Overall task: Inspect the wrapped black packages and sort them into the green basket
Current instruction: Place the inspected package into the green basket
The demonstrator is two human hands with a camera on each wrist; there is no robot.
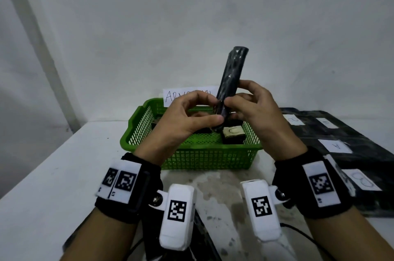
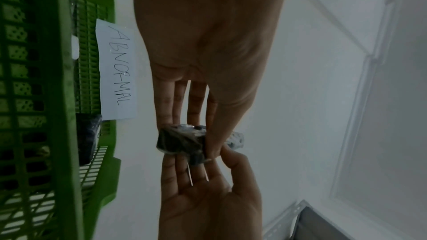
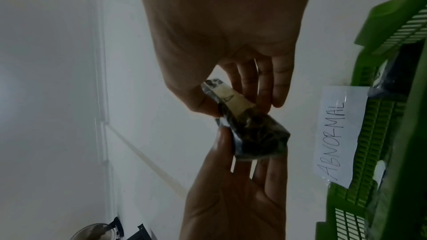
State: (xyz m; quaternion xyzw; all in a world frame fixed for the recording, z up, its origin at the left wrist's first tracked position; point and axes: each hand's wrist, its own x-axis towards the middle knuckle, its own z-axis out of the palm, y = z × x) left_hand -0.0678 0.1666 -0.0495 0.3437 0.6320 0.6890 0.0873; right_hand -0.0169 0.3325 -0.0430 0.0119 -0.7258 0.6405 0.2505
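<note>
A long black wrapped package (image 1: 232,73) stands nearly upright above the green basket (image 1: 136,133). My left hand (image 1: 216,109) pinches its lower end from the left. From the right, my right hand (image 1: 234,98) grips the same end between thumb and fingers. In the left wrist view the package's end (image 2: 182,140) faces the camera between both sets of fingers. The right wrist view shows the package (image 3: 254,134) with a pale label marked "A" (image 3: 231,99). Inside the basket lie other black packages, one labelled "C" (image 1: 233,131).
A paper sign reading "ABNORMAL" (image 1: 181,95) stands behind the basket against the wall. A black sheet (image 1: 362,154) with several white lettered labels covers the table at the right. The white table (image 1: 64,165) stretches left of the basket. Cables lie near the front edge.
</note>
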